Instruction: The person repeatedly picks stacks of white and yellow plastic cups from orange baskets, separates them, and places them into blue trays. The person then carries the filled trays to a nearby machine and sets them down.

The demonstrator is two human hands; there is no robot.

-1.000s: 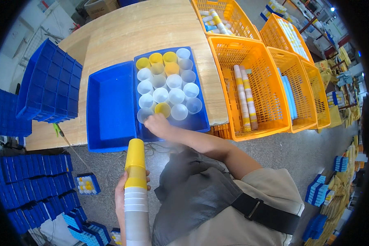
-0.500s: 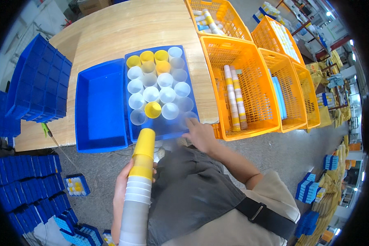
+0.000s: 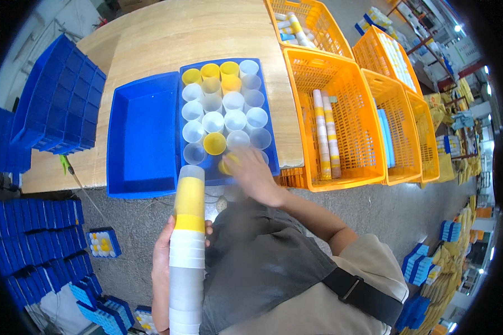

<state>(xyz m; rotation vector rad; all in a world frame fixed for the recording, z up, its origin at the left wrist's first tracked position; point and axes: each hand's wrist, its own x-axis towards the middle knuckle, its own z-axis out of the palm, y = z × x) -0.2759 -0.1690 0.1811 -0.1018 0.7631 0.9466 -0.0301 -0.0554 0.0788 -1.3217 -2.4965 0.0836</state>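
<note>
My left hand (image 3: 163,245) is wrapped round a long stack of nested plastic cups (image 3: 188,262), yellow, white and translucent, tilted upward with a translucent one at its upper end. Over the near edge of a blue tray (image 3: 212,175), my right hand (image 3: 257,177) has its fingers closed on a single yellow cup (image 3: 227,166); it is slightly blurred. Rows of cups stand upright in the tray, mostly white and translucent, with yellow ones along the far side and one yellow cup (image 3: 214,143) near the front. My right hand partly hides the tray's near right corner.
A second blue tray (image 3: 145,134), holding nothing, adjoins the filled one on the left. Stacked blue trays (image 3: 61,100) stand on the wooden table (image 3: 151,39) at the far left. Orange crates (image 3: 341,72) line its right side, some with cup stacks (image 3: 325,134). More blue trays are on the floor.
The yellow cup at the upper end of the stack has come off into my right hand. That hand has moved left from the tray's near right corner. The view has shifted slightly.
</note>
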